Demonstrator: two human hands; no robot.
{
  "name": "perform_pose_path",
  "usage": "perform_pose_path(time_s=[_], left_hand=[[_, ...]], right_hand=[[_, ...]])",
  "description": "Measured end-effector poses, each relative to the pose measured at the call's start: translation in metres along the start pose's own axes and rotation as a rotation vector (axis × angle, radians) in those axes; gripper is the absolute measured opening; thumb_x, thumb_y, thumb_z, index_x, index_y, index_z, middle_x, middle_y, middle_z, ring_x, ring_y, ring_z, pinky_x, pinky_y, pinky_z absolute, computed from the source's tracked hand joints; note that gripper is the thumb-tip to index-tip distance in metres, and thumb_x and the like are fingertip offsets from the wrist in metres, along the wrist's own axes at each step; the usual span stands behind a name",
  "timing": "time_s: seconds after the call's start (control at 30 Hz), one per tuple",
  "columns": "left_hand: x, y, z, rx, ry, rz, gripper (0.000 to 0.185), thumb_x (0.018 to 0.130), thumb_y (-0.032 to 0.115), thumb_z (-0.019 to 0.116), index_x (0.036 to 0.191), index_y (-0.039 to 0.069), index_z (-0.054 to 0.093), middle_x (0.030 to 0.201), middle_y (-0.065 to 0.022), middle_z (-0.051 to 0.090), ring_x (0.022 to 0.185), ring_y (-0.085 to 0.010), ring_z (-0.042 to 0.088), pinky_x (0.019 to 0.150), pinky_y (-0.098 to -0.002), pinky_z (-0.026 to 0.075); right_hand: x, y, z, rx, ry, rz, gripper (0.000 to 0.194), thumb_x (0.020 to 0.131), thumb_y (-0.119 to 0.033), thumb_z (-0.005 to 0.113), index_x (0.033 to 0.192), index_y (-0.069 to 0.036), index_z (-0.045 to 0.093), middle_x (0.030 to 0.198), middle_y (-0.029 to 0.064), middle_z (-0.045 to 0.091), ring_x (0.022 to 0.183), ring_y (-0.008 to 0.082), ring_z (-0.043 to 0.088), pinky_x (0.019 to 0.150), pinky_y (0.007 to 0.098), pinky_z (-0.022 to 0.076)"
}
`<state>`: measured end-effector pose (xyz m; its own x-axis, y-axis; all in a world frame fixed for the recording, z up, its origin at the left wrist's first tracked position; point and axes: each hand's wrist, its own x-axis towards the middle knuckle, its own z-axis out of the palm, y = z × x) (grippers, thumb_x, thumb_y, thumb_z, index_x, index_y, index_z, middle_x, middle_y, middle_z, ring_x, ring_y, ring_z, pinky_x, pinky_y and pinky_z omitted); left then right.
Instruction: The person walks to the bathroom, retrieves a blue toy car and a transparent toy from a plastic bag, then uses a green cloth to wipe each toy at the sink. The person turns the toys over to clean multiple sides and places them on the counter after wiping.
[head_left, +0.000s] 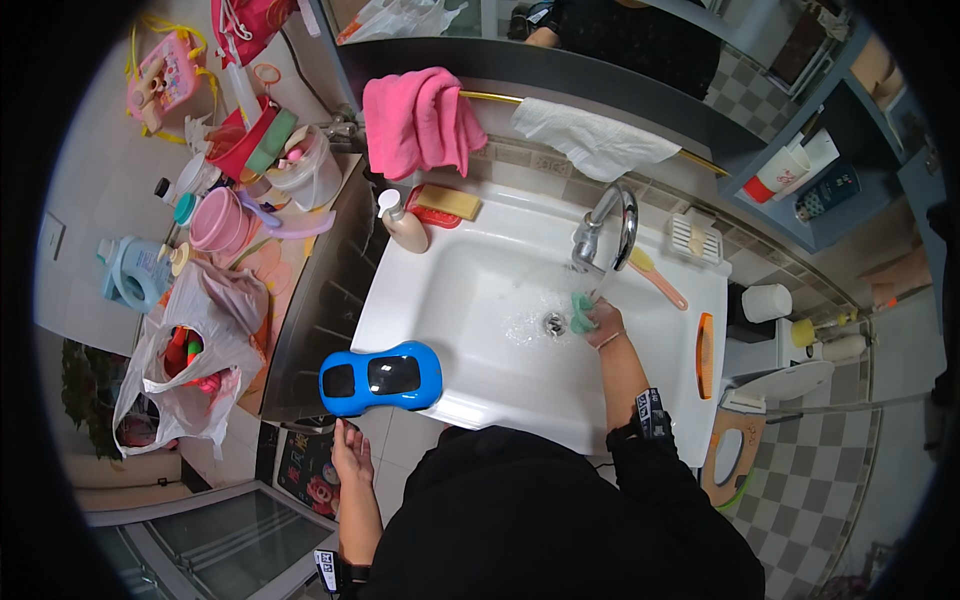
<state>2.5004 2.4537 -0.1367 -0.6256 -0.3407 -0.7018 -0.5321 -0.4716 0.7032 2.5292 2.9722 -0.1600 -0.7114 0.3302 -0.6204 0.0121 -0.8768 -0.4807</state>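
My right hand holds a green cloth or sponge under the running chrome faucet, a little right of the drain in the white sink. Water splashes around the drain. My left hand is outside the sink, palm up with fingers slightly curled, and nothing shows in it. Just above its fingertips, a blue toy car with black windows rests on the sink's front left corner.
A pump bottle, a yellow sponge, a pink-handled brush, a soap dish and an orange comb lie around the rim. Pink and white towels hang behind. Left stands a cluttered counter with a plastic bag.
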Motion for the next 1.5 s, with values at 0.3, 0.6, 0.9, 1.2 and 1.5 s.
perform_pose_path(time_s=[0.3, 0.6, 0.9, 1.2, 1.5], left_hand=[[-0.003, -0.001, -0.003, -0.009, -0.028, 0.023, 0.048, 0.074, 0.042, 0.073, 0.111, 0.015, 0.058, 0.098, -0.0005, 0.054, 0.093, -0.0154, 0.049, 0.088, -0.0305, 0.037], [-0.005, -0.003, -0.003, -0.033, -0.009, 0.017, 0.049, 0.074, 0.041, 0.073, 0.111, 0.014, 0.058, 0.099, -0.0008, 0.054, 0.090, -0.0145, 0.050, 0.086, -0.0301, 0.038], [-0.016, -0.002, -0.002, -0.045, -0.028, 0.027, 0.048, 0.075, 0.041, 0.072, 0.112, 0.015, 0.056, 0.098, -0.0006, 0.055, 0.088, -0.0141, 0.051, 0.083, -0.0288, 0.040], [-0.021, -0.003, -0.003, -0.075, -0.038, 0.047, 0.056, 0.076, 0.039, 0.072, 0.121, 0.014, 0.049, 0.098, -0.0005, 0.054, 0.087, -0.0128, 0.051, 0.082, -0.0283, 0.040], [-0.018, -0.009, -0.006, -0.081, -0.040, 0.036, 0.061, 0.077, 0.039, 0.071, 0.126, 0.011, 0.046, 0.115, -0.0072, 0.050, 0.096, -0.0161, 0.049, 0.089, -0.0296, 0.038]], right_hand=[[0.009, 0.004, -0.009, -0.128, -0.133, -0.127, 0.018, 0.092, -0.016, 0.048, 0.106, -0.005, 0.055, 0.091, 0.0090, 0.057, 0.092, 0.0252, 0.057, 0.085, 0.0376, 0.0481], [-0.015, 0.001, 0.004, 0.285, 0.117, -0.005, 0.035, 0.091, -0.033, 0.049, 0.111, -0.004, 0.046, 0.095, 0.0122, 0.053, 0.088, 0.0326, 0.057, 0.073, 0.0417, 0.0517], [0.030, 0.006, -0.029, 0.061, -0.038, -0.048, 0.020, 0.092, -0.026, 0.047, 0.097, -0.007, 0.051, 0.078, 0.0075, 0.055, 0.062, 0.0173, 0.054, 0.050, 0.0296, 0.0443], [0.016, 0.009, -0.015, -0.017, -0.129, -0.125, 0.027, 0.093, -0.020, 0.049, 0.118, -0.008, 0.047, 0.099, 0.0119, 0.057, 0.094, 0.0266, 0.057, 0.090, 0.0372, 0.0464], [-0.018, 0.001, 0.000, 0.080, 0.106, 0.016, 0.034, 0.094, -0.031, 0.044, 0.118, -0.006, 0.044, 0.104, 0.0154, 0.055, 0.095, 0.0342, 0.056, 0.090, 0.0449, 0.0480]])
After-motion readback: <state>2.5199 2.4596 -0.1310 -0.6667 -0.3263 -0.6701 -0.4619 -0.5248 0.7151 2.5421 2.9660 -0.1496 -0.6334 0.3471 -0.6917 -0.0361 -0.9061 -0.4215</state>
